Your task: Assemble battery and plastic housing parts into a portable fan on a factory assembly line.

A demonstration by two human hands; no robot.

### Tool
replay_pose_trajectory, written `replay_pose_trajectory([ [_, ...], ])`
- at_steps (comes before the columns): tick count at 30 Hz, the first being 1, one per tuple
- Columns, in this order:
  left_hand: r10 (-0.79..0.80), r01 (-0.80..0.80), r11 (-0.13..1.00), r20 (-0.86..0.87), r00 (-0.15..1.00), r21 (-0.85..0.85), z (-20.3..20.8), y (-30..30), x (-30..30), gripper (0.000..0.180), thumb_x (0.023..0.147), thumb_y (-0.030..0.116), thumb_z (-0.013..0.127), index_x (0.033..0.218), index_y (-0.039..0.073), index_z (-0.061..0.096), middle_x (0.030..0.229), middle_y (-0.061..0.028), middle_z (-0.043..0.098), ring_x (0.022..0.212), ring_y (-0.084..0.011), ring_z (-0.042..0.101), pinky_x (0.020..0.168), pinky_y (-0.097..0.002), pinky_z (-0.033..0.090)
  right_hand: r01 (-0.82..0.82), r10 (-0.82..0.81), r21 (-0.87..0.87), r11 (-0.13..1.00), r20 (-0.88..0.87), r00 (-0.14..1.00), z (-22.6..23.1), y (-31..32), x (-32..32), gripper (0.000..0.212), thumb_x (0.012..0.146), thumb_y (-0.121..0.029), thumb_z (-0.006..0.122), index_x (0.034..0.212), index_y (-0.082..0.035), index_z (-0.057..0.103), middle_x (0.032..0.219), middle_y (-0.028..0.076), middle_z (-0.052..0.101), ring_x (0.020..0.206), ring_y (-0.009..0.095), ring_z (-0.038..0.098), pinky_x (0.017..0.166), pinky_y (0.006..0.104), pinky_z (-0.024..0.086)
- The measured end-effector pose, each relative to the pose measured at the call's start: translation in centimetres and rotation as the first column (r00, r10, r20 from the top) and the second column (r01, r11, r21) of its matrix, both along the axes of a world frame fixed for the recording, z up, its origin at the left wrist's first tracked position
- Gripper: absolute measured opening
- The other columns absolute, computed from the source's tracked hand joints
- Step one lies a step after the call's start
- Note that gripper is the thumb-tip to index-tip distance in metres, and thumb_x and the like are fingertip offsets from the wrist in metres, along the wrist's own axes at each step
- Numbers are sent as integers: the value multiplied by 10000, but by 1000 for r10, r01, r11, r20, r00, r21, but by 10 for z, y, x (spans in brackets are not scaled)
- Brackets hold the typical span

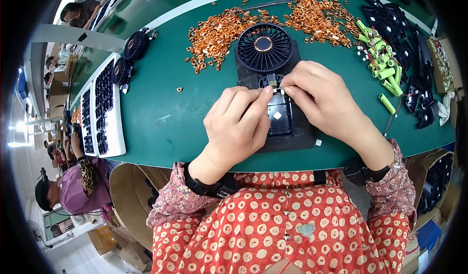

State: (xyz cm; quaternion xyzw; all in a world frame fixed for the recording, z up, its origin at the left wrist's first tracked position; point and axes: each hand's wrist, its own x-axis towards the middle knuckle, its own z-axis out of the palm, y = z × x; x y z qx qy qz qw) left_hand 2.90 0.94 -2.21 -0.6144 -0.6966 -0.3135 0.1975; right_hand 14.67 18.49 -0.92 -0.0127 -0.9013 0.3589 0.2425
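Near the frame's centre, your left hand (237,120) and right hand (321,96), fingertips pinched together (on what, I cannot tell), meet beside the black fan's (263,45) small display (272,83).

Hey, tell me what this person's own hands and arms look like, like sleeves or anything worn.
The left hand and right hand are ungloved, with no rings visible. Each wrist has a black band. Pinkish floral sleeves cover the forearms; above them, the red garment has cream round shapes.
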Motion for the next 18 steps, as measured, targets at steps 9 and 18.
replay_pose_trajectory([
  [9, -20, 14, 997, -73, 997, -77, 6, -1, -1, 432, 643, -15, 668, 1070, 31, 716, 957, -56, 656, 810, -232, 642, 669, -303, 534, 143, -128, -197, 970, 90, 988, -10, 12, 53, 258, 852, -87, 699, 1098, -25, 649, 1002, 127, 620, 902, 311, 625, 785, 385, 514],
  [18, 12, -37, 989, -177, 984, -141, 11, 1, 0, 409, 682, 20, 640, 1084, 15, 711, 1038, -100, 667, 790, -221, 655, 678, -289, 546, 85, -82, -85, 993, 37, 996, -11, 10, 50, 286, 806, -27, 712, 1080, -34, 631, 940, 100, 646, 827, 299, 630, 689, 389, 511],
])
